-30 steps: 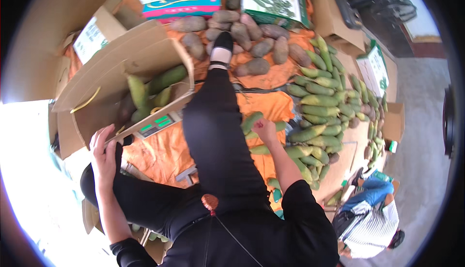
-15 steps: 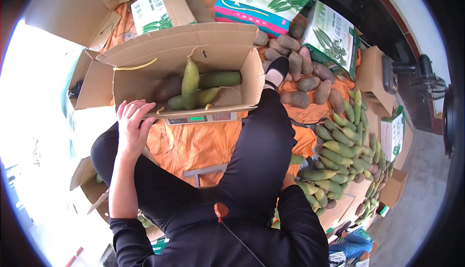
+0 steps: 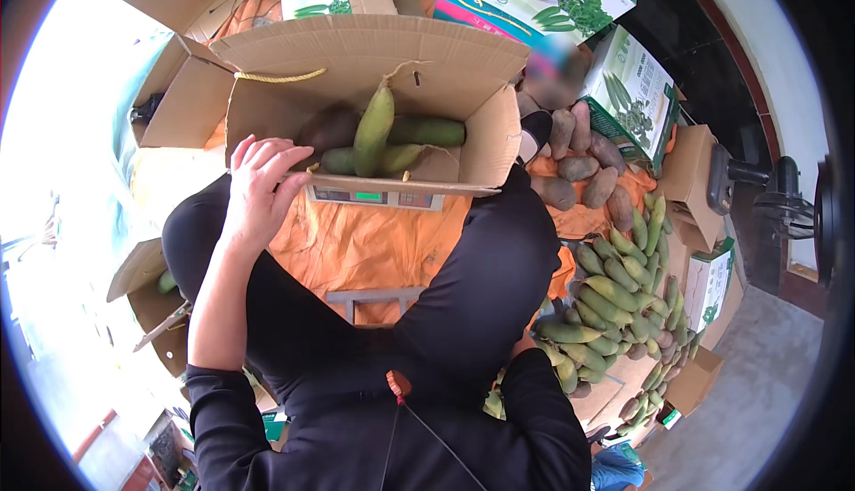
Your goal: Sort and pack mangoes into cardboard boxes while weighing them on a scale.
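Note:
An open cardboard box (image 3: 485, 142) sits in front of me on a scale (image 3: 414, 200) with a lit green display. Inside lie several green radishes, one of them (image 3: 374, 130) leaning upright with its thin root tip up, and a dark brownish root (image 3: 329, 130) in the shaded left part. My left hand (image 3: 263, 179) is at the box's near left corner, its fingers hooked over the rim and the thumb on the near side. Low beside my right thigh is my right hand (image 3: 524, 345), near the heap of green radishes (image 3: 610, 304); its fingers are hidden.
Brownish-red roots (image 3: 579, 169) lie on an orange cloth (image 3: 392, 242) beyond my right knee. Printed cartons (image 3: 631, 90) stand behind them. A black fan (image 3: 784, 193) is at the far right. More open cardboard boxes (image 3: 191, 99) stand at left.
The view has shifted, so the box and my left hand appear slightly higher and further right. My left hand stays on the rim. A pink shape now shows at the top edge.

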{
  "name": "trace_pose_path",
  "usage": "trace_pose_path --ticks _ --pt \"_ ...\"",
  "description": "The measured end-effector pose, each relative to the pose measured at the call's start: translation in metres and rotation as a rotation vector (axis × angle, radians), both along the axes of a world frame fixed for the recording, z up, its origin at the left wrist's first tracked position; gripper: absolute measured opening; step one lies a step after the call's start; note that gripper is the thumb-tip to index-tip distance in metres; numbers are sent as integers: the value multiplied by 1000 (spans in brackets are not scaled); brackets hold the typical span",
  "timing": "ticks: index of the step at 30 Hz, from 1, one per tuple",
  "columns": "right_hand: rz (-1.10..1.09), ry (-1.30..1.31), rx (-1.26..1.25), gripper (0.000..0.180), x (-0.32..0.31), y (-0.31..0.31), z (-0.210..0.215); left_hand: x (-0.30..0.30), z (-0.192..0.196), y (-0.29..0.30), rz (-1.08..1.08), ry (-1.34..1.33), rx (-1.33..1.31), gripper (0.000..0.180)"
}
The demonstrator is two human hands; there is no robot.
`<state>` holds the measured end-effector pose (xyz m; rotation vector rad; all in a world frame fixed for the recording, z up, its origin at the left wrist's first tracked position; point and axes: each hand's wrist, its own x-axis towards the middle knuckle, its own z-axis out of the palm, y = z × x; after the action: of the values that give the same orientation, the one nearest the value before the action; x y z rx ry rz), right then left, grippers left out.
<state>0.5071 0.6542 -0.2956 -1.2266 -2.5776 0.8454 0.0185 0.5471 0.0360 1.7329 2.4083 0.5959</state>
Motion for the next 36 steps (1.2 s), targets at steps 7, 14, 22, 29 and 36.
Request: trace_pose_path --ticks 7,14,22,29,36 --pt "-187 94 -194 22 24 -13 13 -3 -3 2 2 -17 89 25" --pt "-652 281 -470 14 49 28 105 -6 2 -10 43 -44 112 23" --pt "-931 483 -115 12 53 50 247 -9 -6 -5 105 -74 136 20" --pt "-448 758 176 9 -66 102 415 -11 -16 -10 160 -76 57 19" --pt "133 1059 60 10 -203 106 525 -6 -16 -16 149 -69 -92 18"
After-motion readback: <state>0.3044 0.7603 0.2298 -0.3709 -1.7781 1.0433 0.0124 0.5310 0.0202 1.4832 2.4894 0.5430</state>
